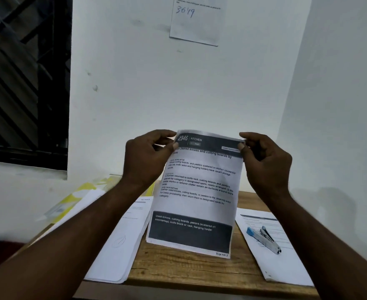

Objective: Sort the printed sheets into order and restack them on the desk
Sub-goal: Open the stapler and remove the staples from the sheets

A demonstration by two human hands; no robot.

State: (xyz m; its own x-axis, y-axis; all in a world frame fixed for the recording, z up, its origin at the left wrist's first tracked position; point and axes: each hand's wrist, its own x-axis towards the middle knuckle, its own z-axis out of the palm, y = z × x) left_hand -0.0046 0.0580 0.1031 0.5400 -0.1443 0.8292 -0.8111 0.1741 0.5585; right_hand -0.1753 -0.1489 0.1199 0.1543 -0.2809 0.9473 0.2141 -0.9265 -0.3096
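A printed sheet [197, 191] headed "2346 KITCHEN", with dark bands at top and bottom, is held upright above the wooden desk [191, 269]. My left hand [148, 156] pinches its top left corner and my right hand [264, 161] pinches its top right corner. Its bottom edge hangs just over the desk. A stack of white printed sheets [122, 239] lies on the desk's left part. More printed sheets [273, 256] lie on the right.
A blue and silver stapler [263, 239] rests on the right sheets. A yellow and white folder [78, 198] lies at the back left. A note [196, 20] is stuck on the white wall. A dark window [24, 79] is at the left.
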